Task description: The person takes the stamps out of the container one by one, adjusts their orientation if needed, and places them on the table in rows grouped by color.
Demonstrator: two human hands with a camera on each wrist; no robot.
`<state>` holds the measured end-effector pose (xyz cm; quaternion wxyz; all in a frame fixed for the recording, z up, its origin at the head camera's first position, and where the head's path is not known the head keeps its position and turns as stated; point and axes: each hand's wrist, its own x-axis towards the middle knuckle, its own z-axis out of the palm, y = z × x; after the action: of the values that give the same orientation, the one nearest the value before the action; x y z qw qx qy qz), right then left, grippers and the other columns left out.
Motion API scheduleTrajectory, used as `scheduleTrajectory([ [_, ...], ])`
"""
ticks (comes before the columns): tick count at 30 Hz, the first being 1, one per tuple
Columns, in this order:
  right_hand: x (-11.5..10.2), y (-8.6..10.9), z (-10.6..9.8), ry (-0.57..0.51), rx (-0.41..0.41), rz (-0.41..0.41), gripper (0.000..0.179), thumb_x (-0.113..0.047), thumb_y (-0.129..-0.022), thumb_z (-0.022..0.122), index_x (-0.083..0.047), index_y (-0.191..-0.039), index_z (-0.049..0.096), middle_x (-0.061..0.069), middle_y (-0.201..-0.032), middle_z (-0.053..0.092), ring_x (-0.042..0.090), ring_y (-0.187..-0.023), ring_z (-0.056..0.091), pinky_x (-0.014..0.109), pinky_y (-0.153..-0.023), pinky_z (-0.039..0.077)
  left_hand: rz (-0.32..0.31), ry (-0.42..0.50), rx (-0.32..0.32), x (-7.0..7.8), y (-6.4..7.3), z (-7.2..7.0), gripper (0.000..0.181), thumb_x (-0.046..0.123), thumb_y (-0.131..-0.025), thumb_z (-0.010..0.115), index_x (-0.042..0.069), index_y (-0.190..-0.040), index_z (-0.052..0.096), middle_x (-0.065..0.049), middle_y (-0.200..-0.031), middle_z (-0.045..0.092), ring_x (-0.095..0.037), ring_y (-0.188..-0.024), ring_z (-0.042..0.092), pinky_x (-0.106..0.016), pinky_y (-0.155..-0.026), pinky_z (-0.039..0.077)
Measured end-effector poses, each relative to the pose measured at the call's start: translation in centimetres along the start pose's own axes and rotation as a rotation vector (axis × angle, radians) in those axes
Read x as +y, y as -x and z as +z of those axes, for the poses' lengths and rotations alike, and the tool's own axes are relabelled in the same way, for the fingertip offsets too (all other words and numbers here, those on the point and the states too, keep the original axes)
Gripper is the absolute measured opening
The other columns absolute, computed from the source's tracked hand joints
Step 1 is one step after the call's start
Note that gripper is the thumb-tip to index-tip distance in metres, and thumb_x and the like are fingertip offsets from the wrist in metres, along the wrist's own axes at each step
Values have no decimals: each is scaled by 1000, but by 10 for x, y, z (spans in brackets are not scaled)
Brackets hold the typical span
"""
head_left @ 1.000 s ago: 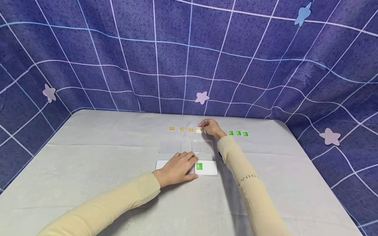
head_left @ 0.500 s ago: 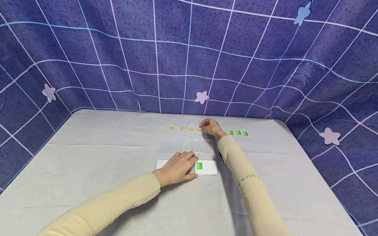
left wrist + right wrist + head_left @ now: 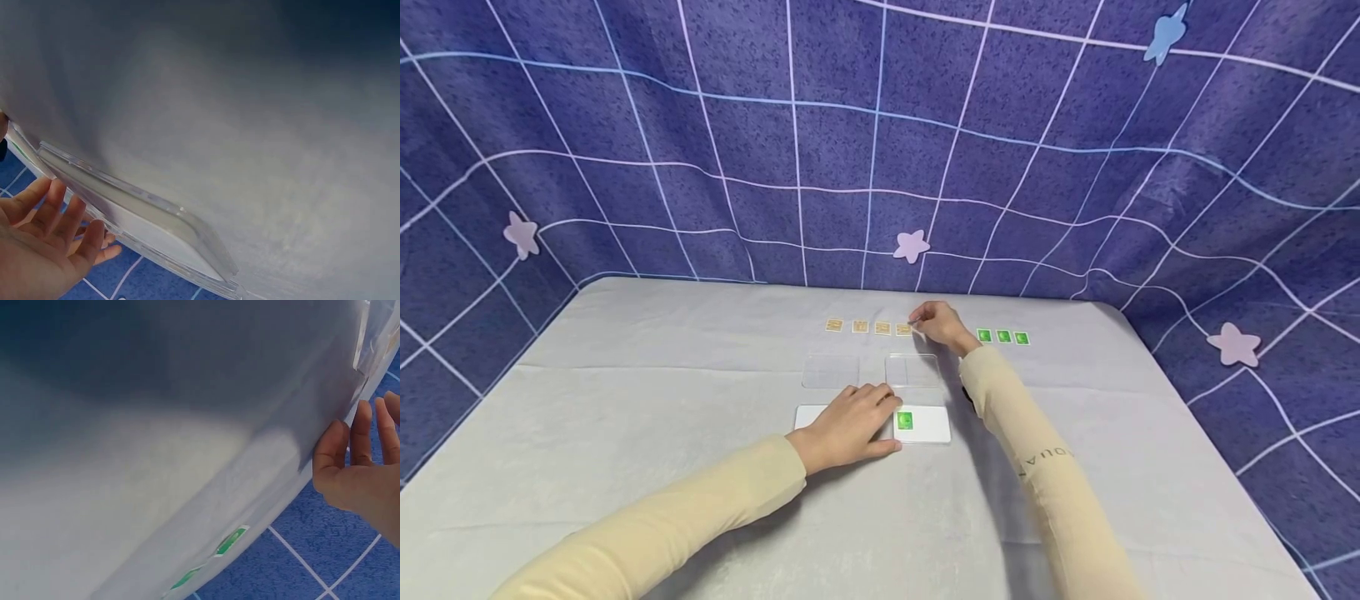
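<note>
In the head view, my left hand [image 3: 850,423] rests across two flat white panels, its fingertips by the back edge and its thumb by the front edge. The right panel [image 3: 932,424] bears a small green square card [image 3: 905,421]. Much of the left panel [image 3: 807,415] lies hidden under the hand. Further back, my right hand [image 3: 942,323] has its fingertips at the right edge of the rightmost orange square card [image 3: 903,329]. The right wrist view shows thumb and fingers [image 3: 361,431] loosely bent, with nothing visible between them.
More small orange cards [image 3: 860,327] lie in a row to the left. Several green cards [image 3: 1003,337] lie right of the right hand. Two clear plastic covers [image 3: 831,372] sit between the rows and panels. A blue gridded curtain [image 3: 715,167] stands behind the grey tablecloth [image 3: 662,400].
The right fingertips have shifted slightly right along the rightmost orange card, which looked paler earlier and now shows its orange face. My left hand stays in place.
</note>
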<state>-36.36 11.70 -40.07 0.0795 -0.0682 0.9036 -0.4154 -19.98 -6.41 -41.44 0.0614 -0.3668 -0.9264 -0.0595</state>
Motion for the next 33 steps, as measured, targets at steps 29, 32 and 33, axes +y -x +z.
scheduleTrajectory([
  [29,-1,66,-22,50,-121,-187,22,-3,-85,55,5,-105,60,17,-97,62,26,-90,59,31,-79,48,-39,9,19,1,0,0,59,53,-80,60,9,-118,55,-4,-113,54,-20,-99,54,-38,-83,43],
  [32,1,75,-23,56,-123,-225,21,-1,-85,55,6,-104,60,18,-95,63,27,-89,59,34,-81,47,-43,15,18,1,0,1,59,53,-80,61,9,-119,55,-4,-113,54,-20,-99,54,-38,-82,43],
  [33,2,77,-23,57,-124,-238,21,0,-84,55,6,-103,60,18,-95,63,27,-88,59,34,-82,47,-44,18,19,1,0,1,59,53,-80,61,9,-119,55,-4,-114,54,-20,-99,54,-38,-82,43],
])
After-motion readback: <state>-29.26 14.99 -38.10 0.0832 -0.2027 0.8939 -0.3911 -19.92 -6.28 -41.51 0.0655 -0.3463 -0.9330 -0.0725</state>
